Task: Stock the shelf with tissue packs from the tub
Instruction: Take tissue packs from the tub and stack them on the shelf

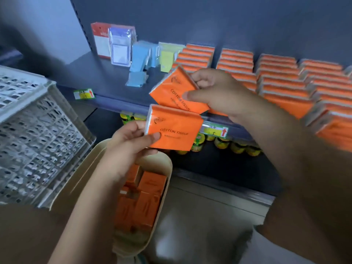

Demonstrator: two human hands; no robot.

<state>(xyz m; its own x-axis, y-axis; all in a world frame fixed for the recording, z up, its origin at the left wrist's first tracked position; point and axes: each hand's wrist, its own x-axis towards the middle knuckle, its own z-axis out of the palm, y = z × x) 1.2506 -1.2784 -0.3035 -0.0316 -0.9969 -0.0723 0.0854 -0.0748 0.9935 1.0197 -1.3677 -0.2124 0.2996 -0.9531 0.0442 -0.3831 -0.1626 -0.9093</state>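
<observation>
One pack (173, 130) pinched by left hand (131, 141), second pack (175, 90) by right hand (215, 92); dark shelf (106, 73)

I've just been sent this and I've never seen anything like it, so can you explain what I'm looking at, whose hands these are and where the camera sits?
No machine here: this is one picture from a camera worn on a person's head, looking down at their own hands. The left hand holds an orange tissue pack; the right hand pinches a second orange pack, tilted, just above it. Ahead is a dark shelf with rows of orange packs on the right and blue packs further left. Below the hands, a cream tub holds more orange packs. A white crate stands on the left.
</observation>
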